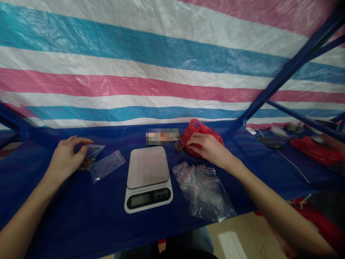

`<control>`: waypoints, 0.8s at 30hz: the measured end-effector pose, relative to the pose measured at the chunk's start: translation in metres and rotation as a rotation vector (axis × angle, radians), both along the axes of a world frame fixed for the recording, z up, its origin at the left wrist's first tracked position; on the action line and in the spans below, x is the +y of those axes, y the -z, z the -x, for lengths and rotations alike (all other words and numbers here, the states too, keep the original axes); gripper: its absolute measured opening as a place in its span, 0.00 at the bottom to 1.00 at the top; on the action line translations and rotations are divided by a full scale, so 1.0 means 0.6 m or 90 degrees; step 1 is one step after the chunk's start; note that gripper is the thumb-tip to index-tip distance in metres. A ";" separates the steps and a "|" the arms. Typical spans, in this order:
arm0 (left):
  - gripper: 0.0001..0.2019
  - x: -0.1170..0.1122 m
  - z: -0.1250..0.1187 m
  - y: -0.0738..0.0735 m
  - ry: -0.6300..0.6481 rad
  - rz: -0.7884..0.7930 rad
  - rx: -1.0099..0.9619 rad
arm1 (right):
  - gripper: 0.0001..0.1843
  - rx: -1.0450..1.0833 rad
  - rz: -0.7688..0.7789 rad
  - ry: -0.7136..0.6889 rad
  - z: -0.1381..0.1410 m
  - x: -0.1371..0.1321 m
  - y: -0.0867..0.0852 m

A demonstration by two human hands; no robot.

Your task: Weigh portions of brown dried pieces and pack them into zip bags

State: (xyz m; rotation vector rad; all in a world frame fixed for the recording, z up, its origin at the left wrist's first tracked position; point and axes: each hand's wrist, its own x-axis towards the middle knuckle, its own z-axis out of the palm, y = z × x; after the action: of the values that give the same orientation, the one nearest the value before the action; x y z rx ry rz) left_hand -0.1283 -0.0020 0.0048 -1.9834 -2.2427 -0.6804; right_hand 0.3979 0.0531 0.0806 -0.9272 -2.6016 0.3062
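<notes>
While the person's jeans [185, 244] peek out below the near edge of the blue-covered table [40, 201], the action is all in the hands. On the left, the left hand [66, 158] is curled nearly closed, fingers and thumb pinching a small clear zip bag [93, 153] with brown pieces [86, 164] inside. That's good handling: thin plastic like this calls for a light pinch near the mouth, keeping the contents settled at the bottom. Just beside it lies a second clear zip bag [107, 166], flat on the table.

Over to the right, the right hand [207, 149] is open, its fingers gently curved and resting on a crumpled red plastic bag [201, 135], gripping nothing that we can see. Below that wrist sits a loose pile of clear zip bags with red seals [205, 192].

Right between the hands, a white digital kitchen scale [147, 178] sits with nothing on its platform and its display lit, though the digits are too small to read. Just behind it are a small brown cup [179, 145] and a blurred-out packet [161, 136]. Farther back, a striped pink, blue and white tarpaulin [134, 64] hangs behind a blue metal frame [291, 68], and off to the far right lies a heap of red cloth [315, 151].
</notes>
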 end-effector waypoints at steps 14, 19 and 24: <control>0.20 0.002 0.010 0.003 0.012 0.006 -0.013 | 0.15 0.010 0.019 0.171 -0.101 0.023 -0.018; 0.20 0.009 0.004 0.011 0.019 0.010 -0.022 | 0.19 -0.114 0.055 0.164 -0.148 0.027 0.031; 0.20 0.008 0.005 0.015 0.023 -0.002 -0.042 | 0.29 -0.081 -0.026 0.122 -0.126 0.057 0.079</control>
State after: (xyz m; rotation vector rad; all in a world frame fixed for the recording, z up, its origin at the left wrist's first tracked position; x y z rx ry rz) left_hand -0.1311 0.0025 -0.0045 -2.0338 -2.2449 -0.7630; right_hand 0.4732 0.0876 0.0329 -1.2076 -2.5940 0.1477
